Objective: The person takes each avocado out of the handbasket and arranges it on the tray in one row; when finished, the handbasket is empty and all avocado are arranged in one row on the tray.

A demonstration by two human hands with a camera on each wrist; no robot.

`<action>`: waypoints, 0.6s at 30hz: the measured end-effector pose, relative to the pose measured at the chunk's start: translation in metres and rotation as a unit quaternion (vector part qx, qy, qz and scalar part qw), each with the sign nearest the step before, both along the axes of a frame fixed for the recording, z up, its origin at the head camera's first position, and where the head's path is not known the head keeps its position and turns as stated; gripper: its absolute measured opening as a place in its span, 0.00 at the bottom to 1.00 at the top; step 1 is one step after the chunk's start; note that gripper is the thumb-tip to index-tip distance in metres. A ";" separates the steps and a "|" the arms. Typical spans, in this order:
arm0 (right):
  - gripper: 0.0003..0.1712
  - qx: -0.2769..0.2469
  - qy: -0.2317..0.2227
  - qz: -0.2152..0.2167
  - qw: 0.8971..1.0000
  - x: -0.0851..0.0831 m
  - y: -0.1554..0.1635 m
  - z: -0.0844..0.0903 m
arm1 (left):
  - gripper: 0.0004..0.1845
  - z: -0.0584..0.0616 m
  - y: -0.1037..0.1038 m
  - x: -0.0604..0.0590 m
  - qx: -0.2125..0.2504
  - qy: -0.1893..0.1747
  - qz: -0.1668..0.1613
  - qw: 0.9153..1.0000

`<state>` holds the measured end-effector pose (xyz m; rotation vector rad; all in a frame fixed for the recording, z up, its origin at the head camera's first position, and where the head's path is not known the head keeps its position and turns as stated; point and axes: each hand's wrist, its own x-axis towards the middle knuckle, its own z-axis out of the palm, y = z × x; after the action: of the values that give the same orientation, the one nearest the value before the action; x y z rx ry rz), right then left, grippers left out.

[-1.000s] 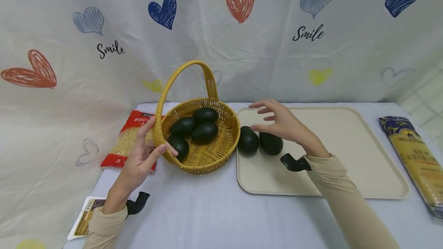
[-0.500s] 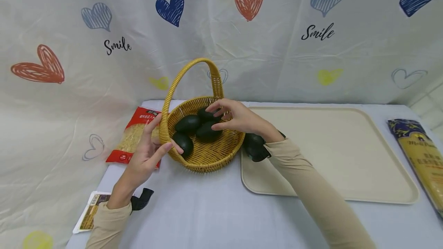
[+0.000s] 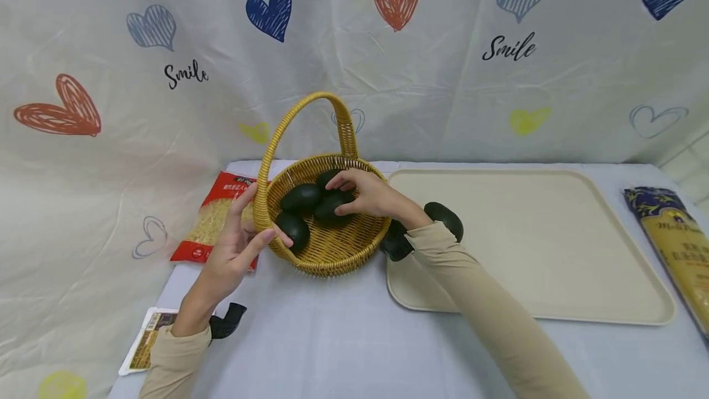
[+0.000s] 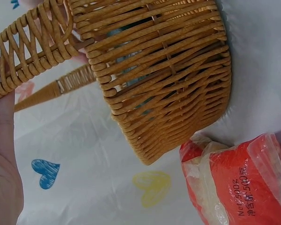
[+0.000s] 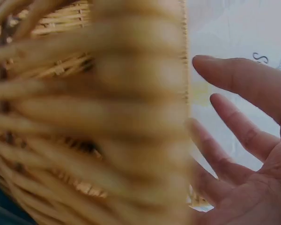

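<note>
A yellow wicker basket (image 3: pixel 324 266) with a tall arched handle holds several dark green avocados (image 3: pixel 300 198). My left hand (image 3: pixel 229 254) grips the basket at the foot of its handle, a fingertip reaching over the rim. In the left wrist view the wicker side (image 4: pixel 164 75) fills the upper part. My right hand (image 3: pixel 365 193) is over the basket, its thumb and fingers spread and overlapping the avocados at the back. The right wrist view shows nothing between the thumb and fingers of this hand (image 5: pixel 253 178). Another avocado (image 3: pixel 445 219) lies on the tray, partly behind the right sleeve.
The beige tray (image 3: pixel 554 251) lies right of the basket. A red bag of pasta (image 3: pixel 213 211) is behind the left hand, and a white-edged packet (image 3: pixel 145 350) lies by the left wrist. At the far right is a yellow bag (image 3: pixel 672 251). A printed curtain (image 3: pixel 443 79) hangs behind.
My right hand has moved left from above the tray to over the basket and dipped slightly. The left hand keeps its grip. The head view has shifted a little.
</note>
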<state>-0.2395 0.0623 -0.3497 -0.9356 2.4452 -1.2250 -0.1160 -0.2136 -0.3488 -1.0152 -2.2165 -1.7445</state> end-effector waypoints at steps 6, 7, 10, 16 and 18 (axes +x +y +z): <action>0.26 0.041 0.014 0.008 0.999 0.003 -0.002 -0.008 | 0.45 0.000 0.001 0.001 -0.001 -0.002 0.004 1.000; 0.26 0.042 0.013 0.010 0.999 0.004 -0.003 -0.008 | 0.45 0.000 0.001 0.001 -0.001 -0.002 0.005 1.000; 0.26 0.046 0.006 0.013 0.999 0.006 -0.005 -0.011 | 0.45 0.000 0.001 0.001 0.003 -0.001 0.001 1.000; 0.27 0.057 -0.015 0.025 0.998 0.009 -0.012 -0.020 | 0.46 0.000 0.001 0.001 -0.002 -0.002 0.007 1.000; 0.28 0.064 -0.007 0.024 0.998 0.010 -0.014 -0.021 | 0.46 0.000 0.001 0.001 -0.003 -0.002 0.009 1.000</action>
<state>-0.2297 0.0483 -0.3707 -0.9412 2.4418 -1.0426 -0.1148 -0.2125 -0.3487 -0.9899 -2.2269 -1.7352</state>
